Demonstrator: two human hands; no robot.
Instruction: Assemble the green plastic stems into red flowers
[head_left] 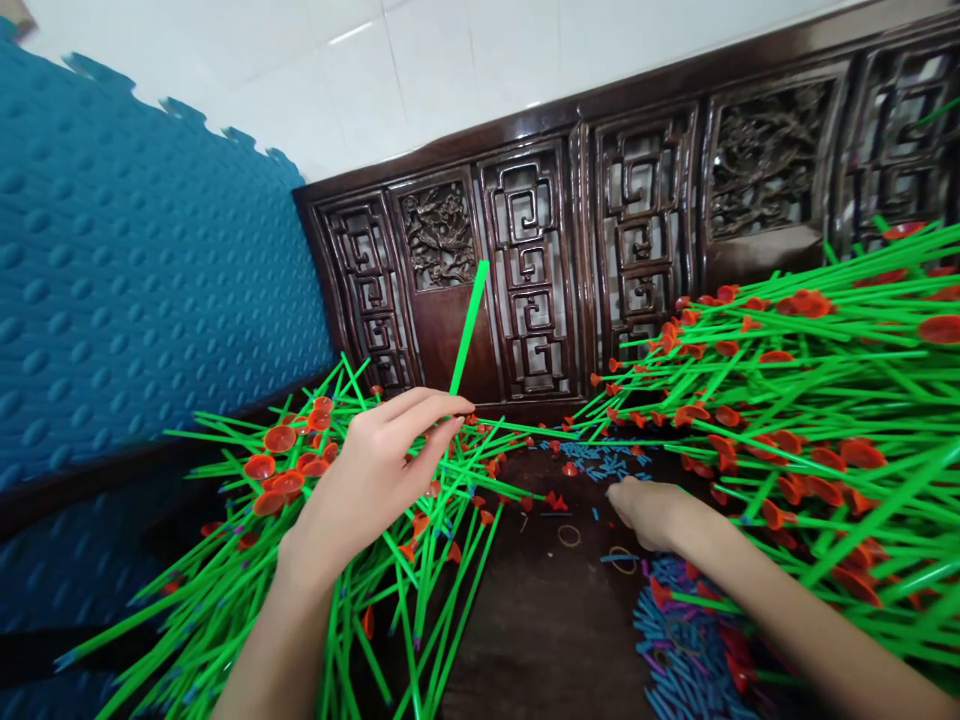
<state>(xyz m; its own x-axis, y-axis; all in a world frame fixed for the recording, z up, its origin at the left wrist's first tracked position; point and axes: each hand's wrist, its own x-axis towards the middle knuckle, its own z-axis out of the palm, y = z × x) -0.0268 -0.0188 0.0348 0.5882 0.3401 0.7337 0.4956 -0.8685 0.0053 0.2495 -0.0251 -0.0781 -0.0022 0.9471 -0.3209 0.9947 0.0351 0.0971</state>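
Note:
My left hand [405, 445] is pinched around a green plastic stick [470, 325] that rises tilted above the fingers. The stick's lower end is hidden behind the hand. Below that hand spreads a pile of green sticks [450, 620], several with orange-red cups [280, 438] on them. My right hand [641, 510] is low over the dark wooden surface, beside a scatter of small blue pieces [600, 460]. Its fingers are bent and mostly turned away, so whatever they hold cannot be made out.
A larger heap of green sticks with red cups [862, 455] fills the right side. Short blue and purple pieces [682, 650] lie under my right forearm. Rubber bands [569, 536] rest on the dark wood [540, 620]. Behind stands a carved wooden backrest [457, 335]; a blue foam mat [150, 270] is at left.

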